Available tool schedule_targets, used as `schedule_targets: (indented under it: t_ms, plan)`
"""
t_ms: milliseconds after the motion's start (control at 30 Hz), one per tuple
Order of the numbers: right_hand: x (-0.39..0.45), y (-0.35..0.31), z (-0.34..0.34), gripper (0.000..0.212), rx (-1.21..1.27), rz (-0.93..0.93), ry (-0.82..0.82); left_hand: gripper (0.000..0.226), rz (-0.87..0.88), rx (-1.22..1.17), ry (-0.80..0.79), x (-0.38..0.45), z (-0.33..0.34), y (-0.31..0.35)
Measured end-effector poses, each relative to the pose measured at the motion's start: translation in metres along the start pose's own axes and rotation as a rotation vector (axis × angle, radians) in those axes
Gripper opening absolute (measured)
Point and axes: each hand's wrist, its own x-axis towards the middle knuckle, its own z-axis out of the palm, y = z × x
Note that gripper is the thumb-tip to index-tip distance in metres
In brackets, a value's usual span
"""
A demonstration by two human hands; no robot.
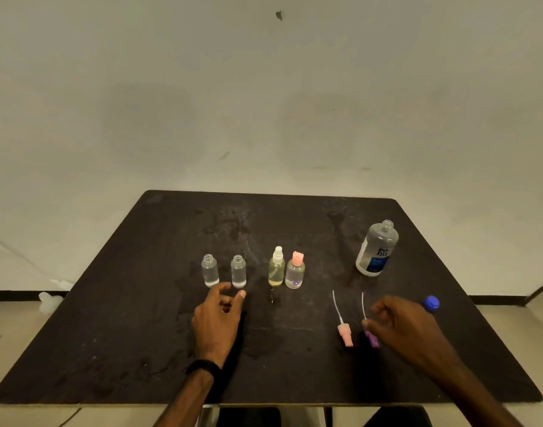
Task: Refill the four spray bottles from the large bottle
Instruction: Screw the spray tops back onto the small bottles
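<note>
A dark, scuffed table (110,349) is set against a pale wall. At mid-frame four small spray bottles are lined up: two clear uncapped bottles (210,270) (238,271), a yellowish bottle with a white sprayer (276,270), and a pink-capped bottle (295,270). The large bottle (377,248) is stood uncapped at the right, with its blue cap (431,303) laid lower right. A pink spray head (345,332) is laid beside a purple spray head (371,338), which is pinched by the right hand (399,326). The left hand (217,318) is held with relaxed fingers, nothing gripped, just below the clear bottles. A black band (203,369) is worn on the left wrist.
</note>
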Motion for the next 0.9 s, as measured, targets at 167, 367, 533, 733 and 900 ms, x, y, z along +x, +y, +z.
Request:
schedule_targets:
  t_ms: [167,367,533,733,900]
  plan:
    - [-0.010,0.017,0.022,0.014,0.005,0.047,-0.022,0.046,-0.021,-0.005,0.002,0.001,-0.009,0.002]
    - [-0.005,0.016,0.020,0.017,-0.022,0.057,-0.013,0.049,-0.057,0.009,-0.010,0.006,-0.008,0.009]
    - [-0.004,0.016,0.017,0.018,0.045,0.090,0.020,0.056,-0.054,0.004,-0.026,0.009,-0.006,0.013]
    - [0.007,-0.035,-0.028,0.031,0.168,-0.272,0.477,0.056,-0.023,0.006,-0.032,0.020,0.005,0.019]
    - [0.050,-0.134,-0.084,0.022,0.209,-0.658,0.277,0.046,-0.002,0.035,-0.031,0.025,0.013,0.017]
